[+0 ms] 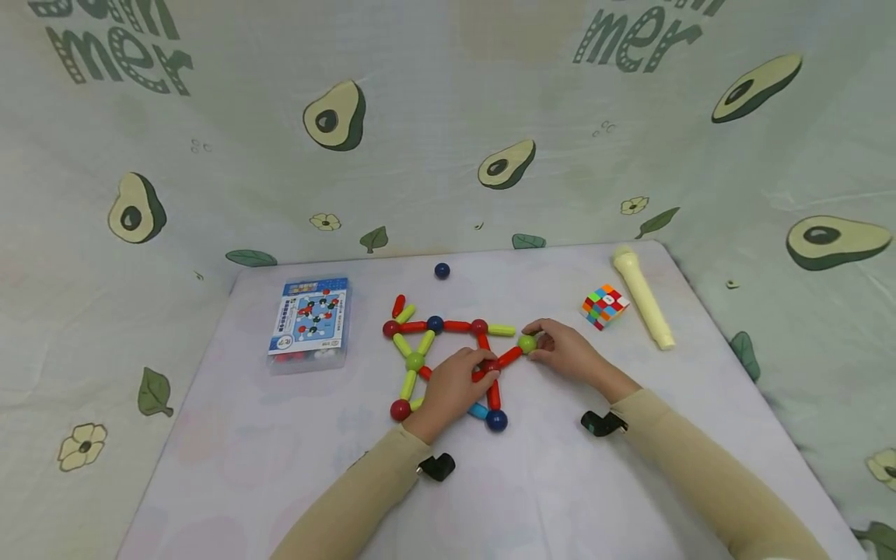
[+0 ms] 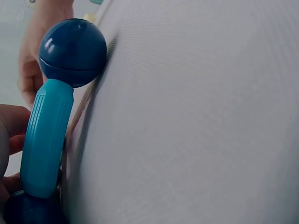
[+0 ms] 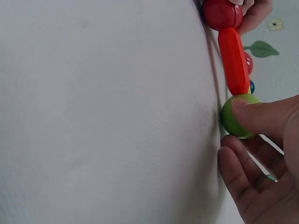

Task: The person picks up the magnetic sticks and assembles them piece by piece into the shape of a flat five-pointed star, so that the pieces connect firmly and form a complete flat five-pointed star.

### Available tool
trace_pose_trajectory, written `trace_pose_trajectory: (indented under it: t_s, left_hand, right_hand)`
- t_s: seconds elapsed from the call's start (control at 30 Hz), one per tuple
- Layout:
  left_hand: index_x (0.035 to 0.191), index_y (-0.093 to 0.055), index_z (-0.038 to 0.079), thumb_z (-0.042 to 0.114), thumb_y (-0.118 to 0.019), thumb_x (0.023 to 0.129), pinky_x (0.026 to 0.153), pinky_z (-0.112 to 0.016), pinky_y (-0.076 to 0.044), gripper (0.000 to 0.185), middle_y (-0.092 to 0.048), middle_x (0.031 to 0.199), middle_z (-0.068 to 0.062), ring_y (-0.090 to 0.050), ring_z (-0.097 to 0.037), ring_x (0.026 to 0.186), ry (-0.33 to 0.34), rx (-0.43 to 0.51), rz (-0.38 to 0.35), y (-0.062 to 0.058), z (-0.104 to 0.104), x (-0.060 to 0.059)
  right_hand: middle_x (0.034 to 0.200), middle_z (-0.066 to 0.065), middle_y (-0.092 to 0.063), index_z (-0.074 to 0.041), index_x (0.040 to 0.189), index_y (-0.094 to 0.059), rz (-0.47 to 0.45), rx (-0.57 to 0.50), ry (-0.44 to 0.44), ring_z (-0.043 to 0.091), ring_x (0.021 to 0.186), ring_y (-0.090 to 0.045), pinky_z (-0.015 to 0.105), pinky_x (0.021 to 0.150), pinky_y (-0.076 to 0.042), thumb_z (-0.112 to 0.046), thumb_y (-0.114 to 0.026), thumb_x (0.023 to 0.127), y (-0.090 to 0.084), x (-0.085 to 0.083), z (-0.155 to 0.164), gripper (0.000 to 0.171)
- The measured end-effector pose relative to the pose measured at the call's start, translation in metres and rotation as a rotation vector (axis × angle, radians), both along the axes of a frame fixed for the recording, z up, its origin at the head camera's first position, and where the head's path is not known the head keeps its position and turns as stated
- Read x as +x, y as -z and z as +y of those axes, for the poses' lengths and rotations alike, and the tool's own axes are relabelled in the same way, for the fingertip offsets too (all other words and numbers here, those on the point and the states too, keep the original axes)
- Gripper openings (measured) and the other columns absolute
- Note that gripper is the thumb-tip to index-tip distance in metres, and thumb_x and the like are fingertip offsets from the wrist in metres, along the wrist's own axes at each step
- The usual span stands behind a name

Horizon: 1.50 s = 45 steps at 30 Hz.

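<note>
Green ball (image 1: 527, 343) at the right-hand end of the flat rod-and-ball figure was pinched by the right hand (image 1: 570, 354), thumb on top and fingers curled beneath it, as was shown plainly in the right wrist view (image 3: 237, 116). It lay on the table (image 1: 560, 482), just right of the middle, and was joined to a red rod (image 1: 510, 356) whose long axis ran down and to the left from the ball toward a red ball (image 1: 490, 365). That red ball was touched and partly covered by the left hand (image 1: 451, 389), whose fingers were curled over the joint; exactly how tightly it was gripped could not be told, though the fingertips were seen around it in the right wrist view (image 3: 222, 13). So the rod was spanned by both hands, one at each end, with the right hand nearer the green ball and the left nearer the centre of the figure. A short yellow-green rod (image 1: 501, 330) lay just up and left of the green ball, its near end close to it but not clearly touching.

Below the left hand a light blue rod (image 2: 46, 140) ran to a dark blue ball (image 2: 72, 51), resting on the table. Further off, well apart from the hands, were seen a boxed set (image 1: 310, 320) to the left, a loose blue ball (image 1: 442, 270) at the back, and a colour cube (image 1: 605, 306) beside a cream torch (image 1: 642, 295) to the right.
</note>
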<state>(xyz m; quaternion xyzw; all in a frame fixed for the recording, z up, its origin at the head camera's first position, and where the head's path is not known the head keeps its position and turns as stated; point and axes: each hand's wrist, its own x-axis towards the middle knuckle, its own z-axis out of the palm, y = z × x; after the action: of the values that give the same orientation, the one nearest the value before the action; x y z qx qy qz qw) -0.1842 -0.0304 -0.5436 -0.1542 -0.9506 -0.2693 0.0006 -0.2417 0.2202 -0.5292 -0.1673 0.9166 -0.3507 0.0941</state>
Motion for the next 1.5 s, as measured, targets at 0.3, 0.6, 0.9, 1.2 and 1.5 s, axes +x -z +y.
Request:
trace_pose_trajectory:
  t_s: [0.3, 0.6, 0.9, 1.2, 1.5]
  left_hand:
    - [0.129, -0.069, 0.026, 0.043, -0.071, 0.095, 0.081, -0.027, -0.053, 0.038, -0.065, 0.109, 0.004, -0.058, -0.013, 0.093, 0.039, -0.101, -0.014, -0.022, -0.004, -0.011]
    - [0.137, -0.063, 0.022, 0.035, -0.07, 0.097, 0.103, -0.041, -0.047, 0.043, -0.06, 0.133, -0.001, -0.055, -0.021, 0.119, 0.11, -0.268, 0.035, -0.047, 0.003, -0.057]
    - [0.135, -0.066, 0.02, 0.03, -0.069, 0.098, 0.099, -0.036, -0.049, 0.038, -0.066, 0.125, 0.001, -0.06, -0.017, 0.107, 0.244, -0.296, -0.081, -0.036, 0.016, -0.091]
    - [0.129, -0.07, 0.023, 0.023, -0.069, 0.099, 0.096, -0.033, -0.05, 0.03, -0.069, 0.116, 0.003, -0.058, -0.015, 0.1, 0.251, -0.239, -0.132, -0.031, 0.016, -0.099]
    - [0.126, -0.072, 0.022, 0.02, -0.067, 0.1, 0.099, -0.034, -0.049, 0.026, -0.069, 0.118, 0.002, -0.058, -0.017, 0.103, 0.28, -0.199, -0.129, -0.028, 0.013, -0.098]
  right_hand:
    - [0.115, 0.004, -0.064, -0.012, 0.131, -0.06, -0.064, -0.103, 0.033, 0.021, 0.099, -0.061, 0.039, 0.09, -0.053, -0.02, -0.077, 0.093, 0.013, 0.0, 0.004, 0.043]
    - [0.113, 0.005, -0.065, -0.01, 0.131, -0.061, -0.075, -0.129, 0.032, 0.02, 0.101, -0.061, 0.037, 0.09, -0.052, -0.023, -0.075, 0.094, 0.016, 0.001, 0.003, 0.041]
    - [0.114, 0.003, -0.065, -0.013, 0.129, -0.063, -0.082, -0.141, 0.034, 0.019, 0.099, -0.061, 0.035, 0.089, -0.051, -0.025, -0.075, 0.094, 0.018, 0.0, 0.004, 0.039]
    - [0.11, 0.002, -0.065, -0.013, 0.13, -0.062, -0.076, -0.131, 0.042, 0.018, 0.096, -0.061, 0.035, 0.087, -0.051, -0.024, -0.075, 0.095, 0.015, 0.002, 0.003, 0.039]
    - [0.107, 0.003, -0.065, -0.014, 0.132, -0.061, -0.044, -0.132, 0.032, 0.019, 0.092, -0.059, 0.037, 0.083, -0.05, -0.024, -0.073, 0.096, 0.013, 0.005, -0.001, 0.04]
